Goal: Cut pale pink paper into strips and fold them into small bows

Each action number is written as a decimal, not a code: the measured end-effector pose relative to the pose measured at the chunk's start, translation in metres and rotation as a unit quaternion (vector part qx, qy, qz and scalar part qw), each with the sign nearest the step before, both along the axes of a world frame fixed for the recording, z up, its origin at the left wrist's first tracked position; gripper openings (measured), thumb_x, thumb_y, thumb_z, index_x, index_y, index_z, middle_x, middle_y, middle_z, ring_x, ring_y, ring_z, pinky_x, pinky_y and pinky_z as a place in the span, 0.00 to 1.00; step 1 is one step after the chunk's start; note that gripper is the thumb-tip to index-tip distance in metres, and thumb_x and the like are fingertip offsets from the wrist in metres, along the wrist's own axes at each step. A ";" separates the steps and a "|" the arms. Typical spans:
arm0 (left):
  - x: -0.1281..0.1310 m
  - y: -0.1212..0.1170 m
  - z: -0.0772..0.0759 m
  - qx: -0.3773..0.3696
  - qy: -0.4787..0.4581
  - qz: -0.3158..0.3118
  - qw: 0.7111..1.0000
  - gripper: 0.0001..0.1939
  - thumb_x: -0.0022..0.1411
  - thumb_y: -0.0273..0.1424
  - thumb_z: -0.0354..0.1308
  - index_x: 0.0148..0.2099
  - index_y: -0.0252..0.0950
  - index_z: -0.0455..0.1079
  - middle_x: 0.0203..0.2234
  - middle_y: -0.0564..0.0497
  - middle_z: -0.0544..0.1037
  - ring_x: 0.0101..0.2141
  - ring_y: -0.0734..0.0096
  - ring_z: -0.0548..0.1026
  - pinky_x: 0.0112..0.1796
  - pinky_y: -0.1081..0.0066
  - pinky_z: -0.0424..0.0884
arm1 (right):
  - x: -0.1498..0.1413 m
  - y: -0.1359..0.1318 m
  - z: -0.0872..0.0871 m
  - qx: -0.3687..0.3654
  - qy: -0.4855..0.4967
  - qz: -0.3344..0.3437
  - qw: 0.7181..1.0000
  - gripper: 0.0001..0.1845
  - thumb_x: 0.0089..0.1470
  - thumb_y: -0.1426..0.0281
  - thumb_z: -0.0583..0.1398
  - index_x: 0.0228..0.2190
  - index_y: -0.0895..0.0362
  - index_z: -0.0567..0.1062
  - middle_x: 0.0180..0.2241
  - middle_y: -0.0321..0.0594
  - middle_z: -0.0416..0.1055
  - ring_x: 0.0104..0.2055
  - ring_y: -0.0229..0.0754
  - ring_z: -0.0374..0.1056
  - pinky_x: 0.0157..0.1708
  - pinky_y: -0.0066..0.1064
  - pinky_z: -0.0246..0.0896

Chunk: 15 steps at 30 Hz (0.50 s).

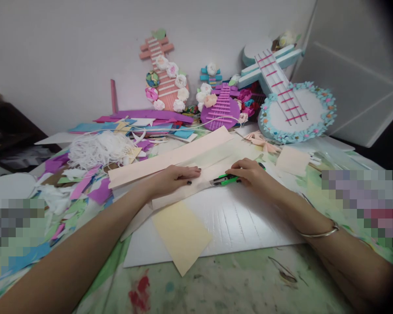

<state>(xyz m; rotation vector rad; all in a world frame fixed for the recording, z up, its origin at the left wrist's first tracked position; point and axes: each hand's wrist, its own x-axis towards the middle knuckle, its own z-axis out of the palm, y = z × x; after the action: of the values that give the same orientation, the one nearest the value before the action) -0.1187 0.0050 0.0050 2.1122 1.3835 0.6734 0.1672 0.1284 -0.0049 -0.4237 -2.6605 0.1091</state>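
My left hand (173,178) lies flat, fingers stretched out, pressing down a long cream foam strip (170,161) on a white board (242,222). My right hand (253,173) is closed round a green utility knife (227,179), whose tip rests against the strip close to my left fingertips. A pale yellow sheet (181,233) lies on the board's near left corner, below my left wrist. A metal bangle (319,233) circles my right wrist.
Craft guitars of foam lean on the back wall: a pink one (165,76), a purple one (221,111) and a large light-blue one (291,107). A heap of white string (98,148) and coloured foam scraps (85,183) cover the left. A cream square (291,160) lies at right.
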 end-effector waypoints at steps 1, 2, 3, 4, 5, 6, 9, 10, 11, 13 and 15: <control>0.000 -0.001 0.000 0.001 0.000 0.005 1.000 0.20 0.62 0.28 0.52 0.56 0.43 0.69 0.57 0.53 0.68 0.58 0.66 0.64 0.60 0.60 0.58 | -0.002 0.000 -0.001 0.001 0.005 -0.003 1.000 0.23 0.52 0.82 0.51 0.44 0.56 0.77 0.39 0.48 0.73 0.41 0.48 0.64 0.38 0.39 0.59; 0.001 -0.001 0.001 0.002 0.000 0.008 1.000 0.20 0.62 0.28 0.52 0.56 0.43 0.69 0.57 0.53 0.68 0.58 0.66 0.65 0.60 0.61 0.58 | -0.004 -0.001 -0.002 0.001 0.007 -0.003 1.000 0.22 0.52 0.81 0.51 0.44 0.55 0.77 0.39 0.48 0.73 0.41 0.48 0.65 0.38 0.39 0.58; 0.001 -0.001 0.001 0.003 0.000 0.009 1.000 0.20 0.62 0.28 0.51 0.56 0.43 0.69 0.57 0.53 0.68 0.58 0.66 0.65 0.60 0.61 0.59 | -0.005 -0.003 -0.001 0.000 0.007 -0.001 1.000 0.21 0.53 0.81 0.52 0.44 0.55 0.77 0.40 0.48 0.73 0.41 0.48 0.65 0.38 0.39 0.58; 0.001 -0.001 0.000 0.004 0.001 0.011 1.000 0.20 0.63 0.28 0.51 0.56 0.43 0.69 0.57 0.53 0.68 0.58 0.66 0.65 0.59 0.62 0.60 | -0.007 -0.004 0.000 -0.001 0.005 0.003 1.000 0.21 0.54 0.80 0.52 0.44 0.55 0.77 0.40 0.48 0.73 0.41 0.48 0.65 0.38 0.39 0.57; 0.001 -0.001 0.000 0.006 0.001 0.013 1.000 0.20 0.63 0.28 0.51 0.56 0.43 0.69 0.58 0.53 0.68 0.58 0.66 0.65 0.59 0.62 0.60 | -0.008 -0.006 0.001 -0.001 0.005 0.004 1.000 0.21 0.54 0.80 0.52 0.44 0.55 0.77 0.40 0.48 0.73 0.41 0.48 0.65 0.38 0.39 0.57; 0.002 -0.001 -0.001 0.011 0.000 0.018 1.000 0.20 0.63 0.29 0.51 0.56 0.42 0.68 0.58 0.52 0.67 0.58 0.65 0.65 0.58 0.62 0.61 | -0.008 -0.007 0.002 0.001 0.005 0.004 1.000 0.21 0.54 0.80 0.52 0.44 0.55 0.77 0.40 0.48 0.73 0.41 0.48 0.65 0.37 0.38 0.56; 0.004 0.000 -0.003 0.038 -0.004 0.059 0.997 0.22 0.60 0.31 0.55 0.57 0.40 0.67 0.60 0.49 0.65 0.59 0.62 0.63 0.58 0.61 0.62 | -0.009 -0.009 0.003 0.007 0.009 0.001 1.000 0.22 0.54 0.81 0.51 0.44 0.56 0.77 0.40 0.48 0.73 0.41 0.47 0.64 0.37 0.38 0.55; 0.005 0.000 -0.004 0.047 -0.006 0.077 0.996 0.22 0.59 0.32 0.56 0.56 0.39 0.68 0.60 0.48 0.65 0.59 0.61 0.63 0.57 0.61 0.63 | -0.008 -0.009 0.003 0.008 0.009 0.002 1.000 0.22 0.54 0.81 0.51 0.44 0.56 0.77 0.40 0.48 0.73 0.41 0.47 0.64 0.37 0.38 0.55; 0.006 0.001 -0.005 0.054 -0.010 0.093 0.994 0.21 0.58 0.32 0.57 0.55 0.38 0.70 0.59 0.46 0.65 0.58 0.59 0.65 0.56 0.61 0.64 | -0.008 -0.009 0.002 0.009 0.010 0.003 1.000 0.22 0.54 0.81 0.51 0.44 0.56 0.77 0.40 0.48 0.73 0.41 0.47 0.64 0.37 0.38 0.55; 0.008 0.002 -0.007 0.067 -0.024 0.113 0.991 0.16 0.58 0.33 0.58 0.48 0.36 0.74 0.56 0.45 0.69 0.55 0.58 0.68 0.53 0.62 0.68 | -0.008 -0.008 0.001 0.007 0.008 0.006 1.000 0.22 0.53 0.81 0.51 0.44 0.56 0.78 0.39 0.48 0.73 0.41 0.47 0.64 0.37 0.37 0.55; 0.009 0.002 -0.008 0.087 -0.028 0.118 0.989 0.11 0.58 0.33 0.57 0.41 0.36 0.75 0.52 0.44 0.73 0.52 0.58 0.72 0.50 0.63 0.70 | -0.007 -0.008 0.000 0.003 0.006 0.006 1.000 0.22 0.53 0.81 0.51 0.44 0.56 0.77 0.39 0.48 0.73 0.41 0.47 0.64 0.36 0.37 0.54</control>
<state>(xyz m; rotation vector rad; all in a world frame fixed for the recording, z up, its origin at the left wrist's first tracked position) -0.1097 0.0070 -0.0030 2.0601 1.6105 0.9707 0.1599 0.1208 -0.0047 -0.4055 -2.6520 0.1067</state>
